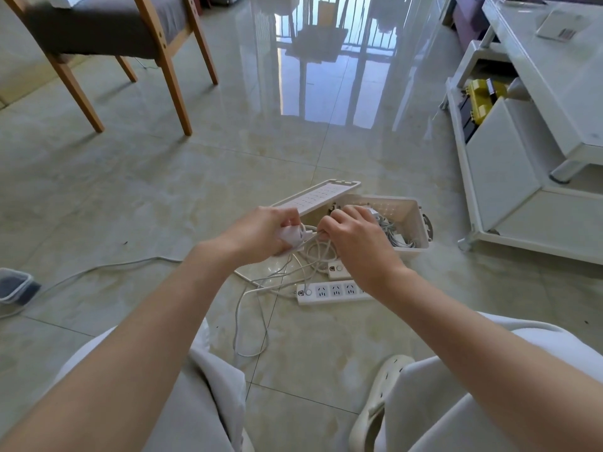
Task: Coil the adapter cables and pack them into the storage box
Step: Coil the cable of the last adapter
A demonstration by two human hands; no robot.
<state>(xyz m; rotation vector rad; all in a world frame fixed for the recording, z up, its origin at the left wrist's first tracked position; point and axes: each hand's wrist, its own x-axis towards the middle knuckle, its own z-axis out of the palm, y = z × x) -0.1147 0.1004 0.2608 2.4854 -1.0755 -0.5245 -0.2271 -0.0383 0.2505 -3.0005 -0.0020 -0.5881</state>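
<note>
Left hand grips a white adapter, right hand pinches its cable, over a power strip beside the storage box

Left hand, right hand, fingers curled

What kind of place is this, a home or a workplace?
Most likely a living room at home: a shiny tiled floor, a wooden chair with a grey cushion, and a low white cabinet.
</note>
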